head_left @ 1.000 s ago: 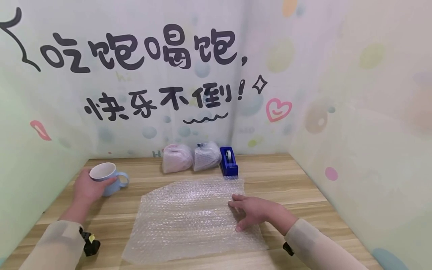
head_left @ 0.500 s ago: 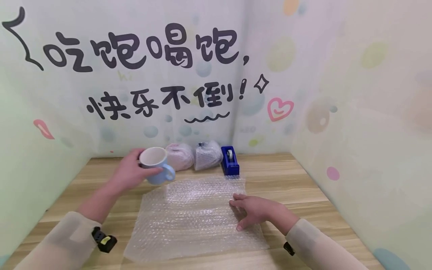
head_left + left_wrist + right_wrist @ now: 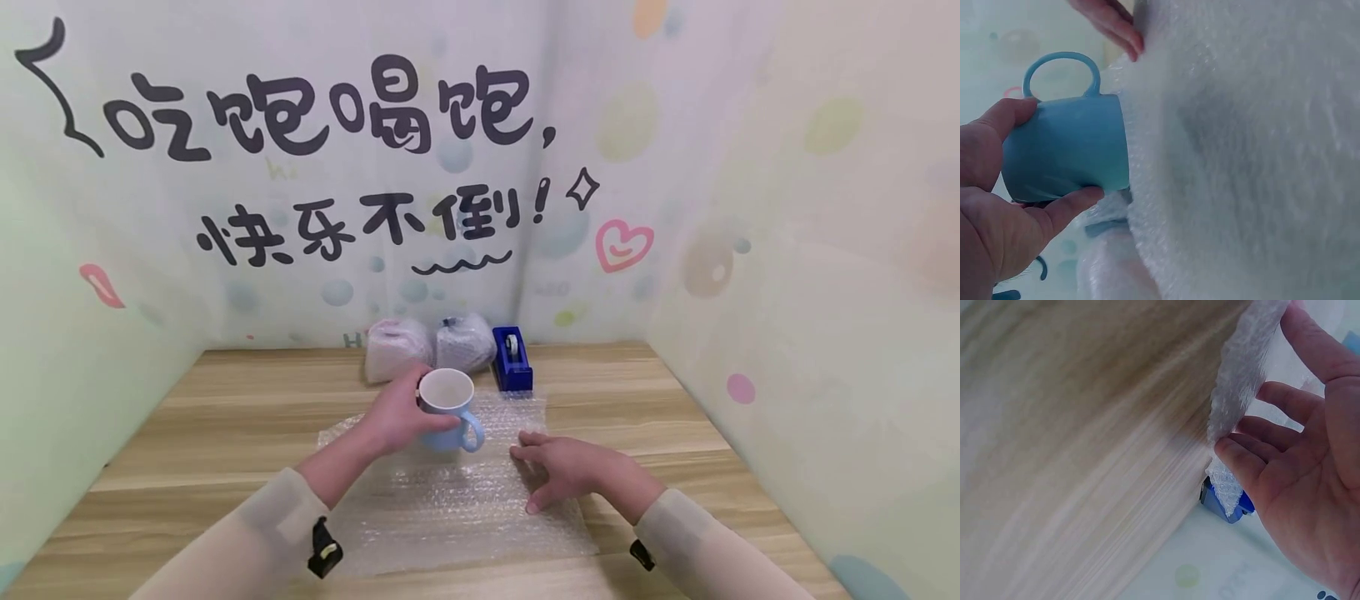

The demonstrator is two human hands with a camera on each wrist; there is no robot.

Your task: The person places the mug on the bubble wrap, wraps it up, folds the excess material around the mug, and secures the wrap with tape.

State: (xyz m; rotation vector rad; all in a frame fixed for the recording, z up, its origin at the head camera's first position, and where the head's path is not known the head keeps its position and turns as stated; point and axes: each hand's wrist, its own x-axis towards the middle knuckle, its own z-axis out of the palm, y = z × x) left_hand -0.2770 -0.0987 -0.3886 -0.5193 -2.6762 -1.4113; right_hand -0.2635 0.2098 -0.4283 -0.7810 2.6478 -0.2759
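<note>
A light blue mug (image 3: 442, 433) with a white inside stands upright over the far half of a bubble wrap sheet (image 3: 450, 517). My left hand (image 3: 397, 414) grips it from the left, thumb in front, and the handle points right. In the left wrist view the mug (image 3: 1069, 147) lies between thumb and fingers, its base close to the bubble wrap (image 3: 1241, 156). My right hand (image 3: 566, 469) rests its spread fingertips on the sheet's right edge. The right wrist view shows those fingers (image 3: 1241, 456) touching the bubble wrap (image 3: 1238, 381).
Two bubble-wrapped bundles (image 3: 465, 343) stand at the back of the wooden table (image 3: 187, 450). To their right is a blue tape dispenser (image 3: 512, 367), just behind the sheet's far edge. Printed walls (image 3: 750, 208) enclose the table at the back and sides.
My left hand has carried the mug from the table's left side rightward, past the front of the bundles, to over the bubble wrap. My right hand has stayed in place.
</note>
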